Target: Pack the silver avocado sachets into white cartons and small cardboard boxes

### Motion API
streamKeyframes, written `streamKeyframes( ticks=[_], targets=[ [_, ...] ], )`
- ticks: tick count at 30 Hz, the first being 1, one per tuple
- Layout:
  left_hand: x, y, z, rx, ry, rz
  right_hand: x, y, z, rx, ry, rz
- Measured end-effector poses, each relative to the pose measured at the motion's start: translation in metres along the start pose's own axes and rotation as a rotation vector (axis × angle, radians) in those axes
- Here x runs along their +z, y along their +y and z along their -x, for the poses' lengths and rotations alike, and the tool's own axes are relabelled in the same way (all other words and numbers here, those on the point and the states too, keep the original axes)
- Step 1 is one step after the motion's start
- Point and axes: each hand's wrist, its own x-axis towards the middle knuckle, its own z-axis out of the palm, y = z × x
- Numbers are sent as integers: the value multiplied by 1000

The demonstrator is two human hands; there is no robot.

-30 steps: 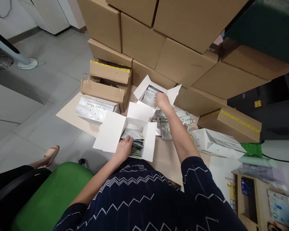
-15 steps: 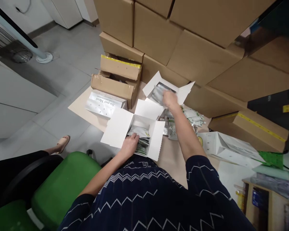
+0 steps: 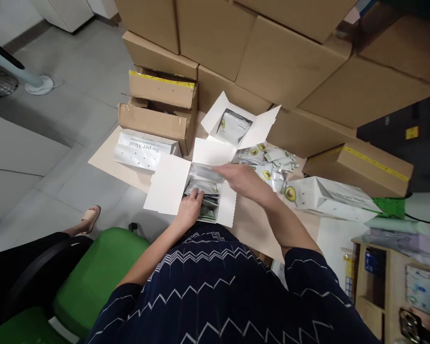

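Observation:
The near open white box (image 3: 168, 185) stands right in front of me with its flaps spread, and a row of flat sachets (image 3: 208, 208) fills its near part. My left hand (image 3: 189, 209) reaches over the box's left side, its curled fingers gripping the sachets inside. Over the same box, my right hand (image 3: 246, 182) pinches a silvery sachet (image 3: 206, 172), blurred by motion, at the far inner side. Just behind stands a second open white box (image 3: 262, 131), where a sachet with an avocado picture (image 3: 233, 128) lies on top.
Loose sachets (image 3: 277, 157) lie right of the boxes. A closed Su-per Meal box (image 3: 143, 150) sits left, beside an open brown carton (image 3: 152, 119). Stacked cartons (image 3: 215, 36) wall off the back. Another white box (image 3: 335, 198) lies right; a green chair (image 3: 100, 279) and a person's foot (image 3: 91, 219) are left.
My right hand has come from the far white box to the near one, bringing a silvery sachet. The left hand stays at the near box's sachets. The view has shifted slightly.

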Motion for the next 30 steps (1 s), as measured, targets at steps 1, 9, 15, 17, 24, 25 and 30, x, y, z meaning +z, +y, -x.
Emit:
streamKeyframes(
  ticks=[1, 9, 15, 17, 24, 25, 30],
  targets=[
    [-1, 1, 0, 2, 2, -7, 15, -2, -11, -8, -42, 75],
    [-13, 7, 1, -52, 86, -70, 83, 7, -54, 88, -161, 290],
    [-8, 5, -5, 12, 57, -140, 97, 15, -63, 110, -168, 301],
    [-6, 4, -6, 3, 58, -153, 100, 17, -66, 111, -177, 307],
    [-6, 5, -8, -17, 4, -167, 54, 34, -33, -140, -16, -310],
    [-7, 6, -8, -15, 5, -172, 45, 45, -26, -94, 123, -439],
    [-11, 9, -6, -7, -4, -165, 25, 126, -22, 459, 614, -318]
  ],
)
